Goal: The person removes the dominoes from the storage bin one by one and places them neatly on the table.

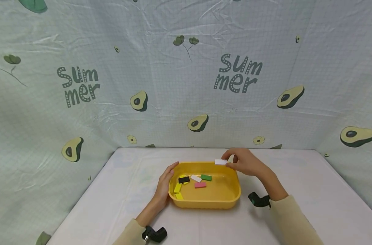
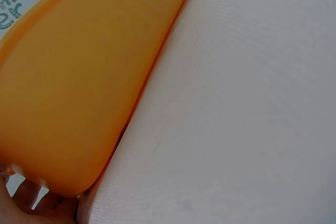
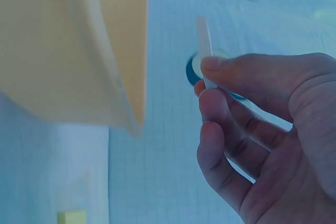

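Observation:
A shallow yellow plastic tray (image 1: 204, 204) sits on the table, holding small flat rectangular blocks. Inside are a black block (image 1: 184, 180), a white block (image 1: 196, 178), a green block (image 1: 206, 177), a pink block (image 1: 200, 185) and several yellow ones (image 1: 177, 188). My left hand (image 1: 163, 189) rests against the tray's left side, its fingers along the outer wall. Over the far rim, my right hand (image 1: 247, 163) pinches another white block (image 1: 220, 162) between thumb and fingers. The right wrist view shows that white block (image 3: 204, 40) edge-on, apart from the tray.
White cloth covers the table (image 1: 137, 160). Behind it hangs a pale sheet (image 1: 161, 75) printed with avocados and lettering. A black wrist device (image 1: 259, 200) is on the right arm, another wrist device (image 1: 155, 234) on the left.

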`<action>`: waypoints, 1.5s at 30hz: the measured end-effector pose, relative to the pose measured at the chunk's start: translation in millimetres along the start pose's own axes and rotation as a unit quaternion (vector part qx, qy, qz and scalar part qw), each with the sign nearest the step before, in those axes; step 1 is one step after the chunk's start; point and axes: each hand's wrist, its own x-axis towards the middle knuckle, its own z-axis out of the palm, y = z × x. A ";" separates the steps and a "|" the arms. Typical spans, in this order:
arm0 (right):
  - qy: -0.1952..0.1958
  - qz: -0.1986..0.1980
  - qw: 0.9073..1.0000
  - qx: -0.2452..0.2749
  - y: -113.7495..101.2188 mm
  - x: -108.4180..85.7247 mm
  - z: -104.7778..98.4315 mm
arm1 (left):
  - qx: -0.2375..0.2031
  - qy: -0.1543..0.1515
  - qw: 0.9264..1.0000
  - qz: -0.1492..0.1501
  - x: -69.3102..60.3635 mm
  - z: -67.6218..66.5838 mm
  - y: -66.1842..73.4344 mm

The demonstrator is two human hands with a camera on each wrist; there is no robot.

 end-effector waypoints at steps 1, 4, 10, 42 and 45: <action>0.003 0.008 1.000 0.001 2.0 -0.9 -2.7 | -0.001 0.000 1.000 -0.001 0.3 0.2 0.1; 0.017 0.023 1.000 0.004 9.3 -4.6 -10.0 | -0.003 0.002 1.000 -0.006 1.0 0.2 -0.3; 0.048 0.043 0.998 0.005 22.4 -12.8 -21.4 | -0.003 0.004 1.000 0.000 2.8 -0.5 -1.3; 0.053 0.165 0.985 -0.002 120.5 -71.5 -64.9 | -0.024 0.004 1.000 -0.001 9.1 4.4 -0.8; 0.048 0.184 0.982 -0.002 132.1 -76.3 -63.9 | -0.022 0.006 1.000 -0.002 8.8 5.2 -0.9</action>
